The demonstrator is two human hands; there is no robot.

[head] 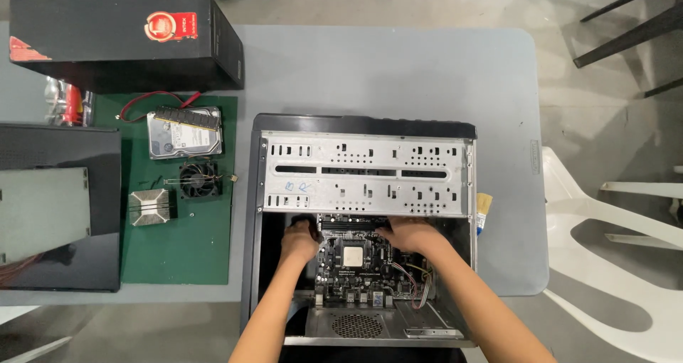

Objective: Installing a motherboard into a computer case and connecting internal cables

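Hands first: the left hand [299, 241] and the right hand [411, 233] are both inside the open computer case [250, 214], fingers curled down over the far edge of the motherboard [359, 270], where a dark strip (likely a memory module, too shadowed to be sure) lies between them. Whether either hand is pinching something or only pressing cannot be told.

The motherboard sits flat on the case floor, its square processor [353, 256] bare in the middle and a bundle of thin wires [416, 278] at its right. By my judgement it is a light, stiff, fragile board, best taken by its edges, clear of the processor and wires.

Beyond the case, a green mat [181, 249] holds a finned heatsink [150, 207], a small fan [200, 179] and a hard drive [183, 137]. A black box [121, 39] lies farther off, and a brush [483, 210] rests to the case's right on the grey table [398, 71].
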